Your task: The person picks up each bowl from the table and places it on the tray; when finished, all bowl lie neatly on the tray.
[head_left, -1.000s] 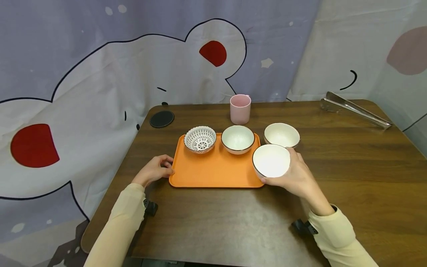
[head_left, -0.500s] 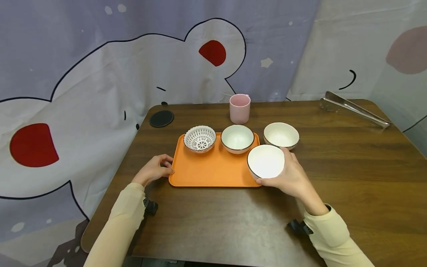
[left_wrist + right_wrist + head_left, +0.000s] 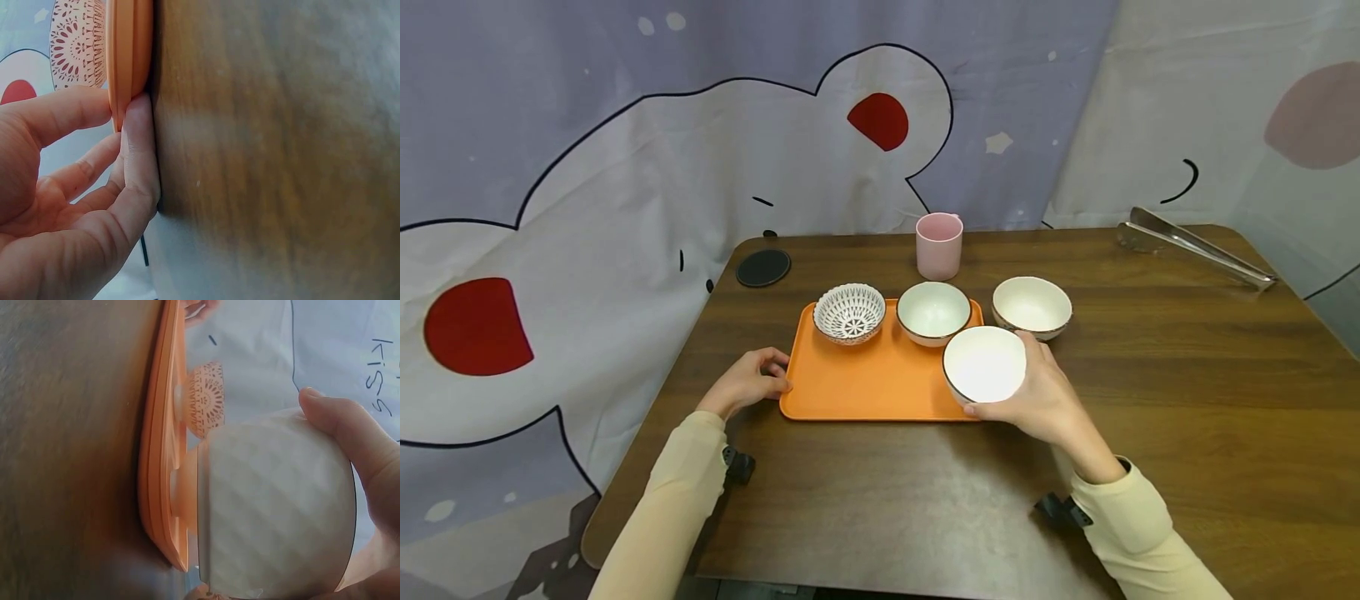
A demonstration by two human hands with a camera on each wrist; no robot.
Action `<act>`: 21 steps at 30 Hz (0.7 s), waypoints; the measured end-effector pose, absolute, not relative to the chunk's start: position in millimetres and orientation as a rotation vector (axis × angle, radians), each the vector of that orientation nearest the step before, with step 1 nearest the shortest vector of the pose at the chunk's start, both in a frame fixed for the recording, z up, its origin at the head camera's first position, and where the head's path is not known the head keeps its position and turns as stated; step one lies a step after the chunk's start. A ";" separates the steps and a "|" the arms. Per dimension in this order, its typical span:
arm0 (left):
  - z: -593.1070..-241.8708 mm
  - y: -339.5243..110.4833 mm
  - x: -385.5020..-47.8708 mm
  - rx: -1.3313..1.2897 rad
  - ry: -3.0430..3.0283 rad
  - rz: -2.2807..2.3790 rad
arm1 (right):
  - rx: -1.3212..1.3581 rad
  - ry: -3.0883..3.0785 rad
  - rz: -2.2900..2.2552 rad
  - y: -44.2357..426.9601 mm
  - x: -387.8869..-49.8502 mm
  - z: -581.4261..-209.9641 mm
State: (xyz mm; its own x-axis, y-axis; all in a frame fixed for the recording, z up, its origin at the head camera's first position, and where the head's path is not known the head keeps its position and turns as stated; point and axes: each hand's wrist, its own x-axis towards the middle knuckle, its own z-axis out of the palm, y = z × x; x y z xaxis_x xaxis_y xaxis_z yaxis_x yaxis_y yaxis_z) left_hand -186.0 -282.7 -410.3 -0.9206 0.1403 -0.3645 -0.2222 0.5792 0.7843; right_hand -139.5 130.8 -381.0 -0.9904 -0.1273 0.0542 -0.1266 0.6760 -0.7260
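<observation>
In the head view an orange tray (image 3: 865,392) lies on the wooden table. My left hand (image 3: 747,383) pinches the tray's left rim; the left wrist view shows fingers (image 3: 75,112) on both sides of the rim. With thumb and fingers, my right hand (image 3: 1037,392) grips a white bowl (image 3: 985,364) with a thin dark rim, over the tray's right end. In the right wrist view this bowl's diamond-textured side (image 3: 275,506) hangs apart from the tray. On the tray's far side stand a patterned bowl (image 3: 850,314) and a pale green bowl (image 3: 934,313).
Just beyond the tray's right end another white bowl (image 3: 1032,305) stands on the table. A pink mug (image 3: 939,247) is behind the tray, a black round coaster (image 3: 763,267) at the back left. Metal tongs (image 3: 1202,247) lie at the back right. A printed curtain (image 3: 700,167) hangs behind.
My right hand has carried the white bowl leftward, from the tray's right edge to further over the tray. My left hand has stayed at the left rim.
</observation>
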 end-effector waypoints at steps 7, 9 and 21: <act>-411.2 -282.6 -187.2 -0.070 2.425 1.290 | -0.247 2.872 -1.255 123.4 -139.5 -380.5; -411.4 -282.7 -187.5 -0.075 2.429 1.286 | -0.260 2.876 -1.252 121.3 -139.6 -380.6; -410.9 -282.1 -186.9 -0.085 2.429 1.278 | -0.348 2.860 -1.275 103.1 -141.3 -377.1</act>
